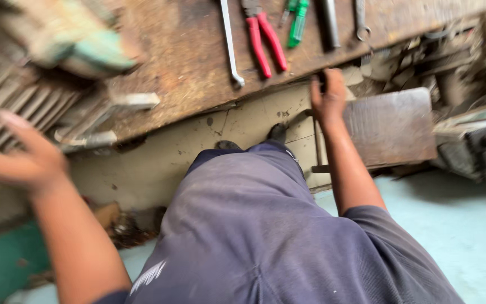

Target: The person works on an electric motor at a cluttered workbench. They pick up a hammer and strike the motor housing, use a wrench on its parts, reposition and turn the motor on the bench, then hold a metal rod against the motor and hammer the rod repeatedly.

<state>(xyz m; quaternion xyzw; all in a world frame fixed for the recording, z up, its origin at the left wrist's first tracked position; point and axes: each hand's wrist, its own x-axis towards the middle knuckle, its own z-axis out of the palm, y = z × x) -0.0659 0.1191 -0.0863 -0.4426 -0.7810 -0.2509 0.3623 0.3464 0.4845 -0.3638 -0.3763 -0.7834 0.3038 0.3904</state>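
My left hand [32,155] hovers blurred at the left, fingers apart and holding nothing, in front of the rusty workbench [181,73] and below some grey metal slats [12,95]. My right hand [327,95] reaches up to the bench's front edge, with its fingers curled beside a small dark thing. It is right next to a rusty flat plate [392,126], and whether it grips anything is unclear. On the bench above it lie red-handled pliers [262,42], a green screwdriver [298,22] and a long wrench [230,45].
A crumpled green-and-white cloth [80,45] lies on the bench at the upper left. Dark machine parts [473,141] crowd the right side. My shoes [277,132] stand on the pale floor under the bench, and a light green floor [468,225] spreads to the right.
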